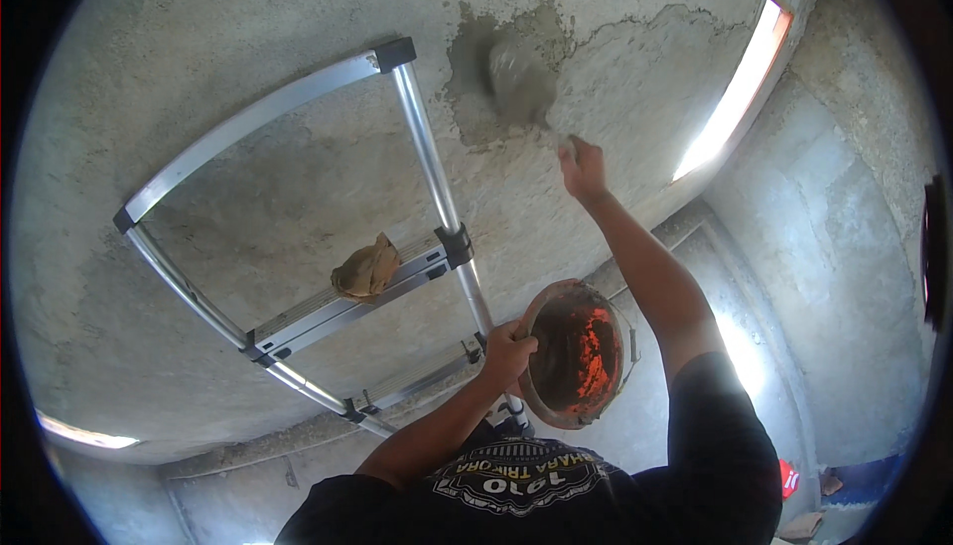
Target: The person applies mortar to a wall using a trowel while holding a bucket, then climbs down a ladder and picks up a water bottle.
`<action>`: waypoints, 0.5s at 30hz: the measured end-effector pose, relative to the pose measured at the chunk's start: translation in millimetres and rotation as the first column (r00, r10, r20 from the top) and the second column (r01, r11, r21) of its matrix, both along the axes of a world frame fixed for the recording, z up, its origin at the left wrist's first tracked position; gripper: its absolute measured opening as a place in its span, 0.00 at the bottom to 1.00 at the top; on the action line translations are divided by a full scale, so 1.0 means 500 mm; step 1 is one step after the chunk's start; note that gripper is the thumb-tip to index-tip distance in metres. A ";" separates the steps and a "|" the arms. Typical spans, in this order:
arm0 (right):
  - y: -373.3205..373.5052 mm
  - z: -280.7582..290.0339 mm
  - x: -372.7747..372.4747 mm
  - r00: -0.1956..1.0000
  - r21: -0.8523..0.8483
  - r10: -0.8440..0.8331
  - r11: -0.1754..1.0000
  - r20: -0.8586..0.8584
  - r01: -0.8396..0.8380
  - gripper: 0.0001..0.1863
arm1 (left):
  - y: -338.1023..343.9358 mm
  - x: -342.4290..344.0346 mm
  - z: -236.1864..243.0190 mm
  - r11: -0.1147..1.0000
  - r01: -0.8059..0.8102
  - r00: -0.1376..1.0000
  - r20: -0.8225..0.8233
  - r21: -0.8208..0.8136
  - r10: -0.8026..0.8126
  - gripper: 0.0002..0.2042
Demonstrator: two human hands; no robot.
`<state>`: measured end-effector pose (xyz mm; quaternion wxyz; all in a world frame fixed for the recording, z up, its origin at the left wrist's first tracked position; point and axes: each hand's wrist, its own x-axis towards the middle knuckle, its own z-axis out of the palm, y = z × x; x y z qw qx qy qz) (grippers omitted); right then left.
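Note:
With my right hand [584, 168] raised and closed around its handle, a trowel [523, 83] lies against the wall; its blade is blurred by motion and grey with mortar. Around the blade spreads a dark wet mortar patch [472, 68] on the grey wall. My left hand [510, 354] grips the rim of a bucket [621, 346], fingers folded over its edge. The bucket is tilted so its mouth shows, with grey residue and an orange-red inner side. A wire handle hangs at its right. What lies at its bottom is too dark to make out.
An aluminium ladder [425, 143] leans against the wall at the left, a crumpled brown paper piece [367, 269] on one rung. A crack [675, 14] runs right from the wet patch. A bright narrow opening [735, 93] is at the right. A red-and-white object [789, 478] sits low right.

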<state>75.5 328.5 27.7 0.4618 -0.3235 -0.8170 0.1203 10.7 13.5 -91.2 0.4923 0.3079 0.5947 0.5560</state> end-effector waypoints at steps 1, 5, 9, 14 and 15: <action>0.006 0.017 -0.020 0.994 -0.149 0.024 0.988 -0.111 -0.040 0.19 | -0.005 0.001 0.002 1.000 0.002 1.000 -0.001 -0.008 -0.002 0.05; 0.015 0.019 -0.073 0.996 -0.276 0.000 0.961 -0.088 -0.024 0.19 | -0.002 0.001 0.021 0.999 0.029 0.999 -0.024 -0.020 -0.030 0.05; -0.010 -0.022 -0.040 0.976 0.060 -0.028 0.998 0.218 0.016 0.22 | -0.001 0.001 0.029 1.000 0.019 1.000 0.022 -0.015 -0.019 0.06; -0.022 -0.037 0.098 0.790 0.053 -0.065 0.998 0.609 0.041 0.22 | 0.004 -0.001 0.019 1.000 0.004 1.000 0.020 0.006 -0.004 0.05; -0.031 -0.043 0.123 0.757 0.043 -0.084 0.996 0.648 0.073 0.23 | 0.002 -0.002 0.018 1.000 -0.018 0.998 0.052 0.016 0.017 0.05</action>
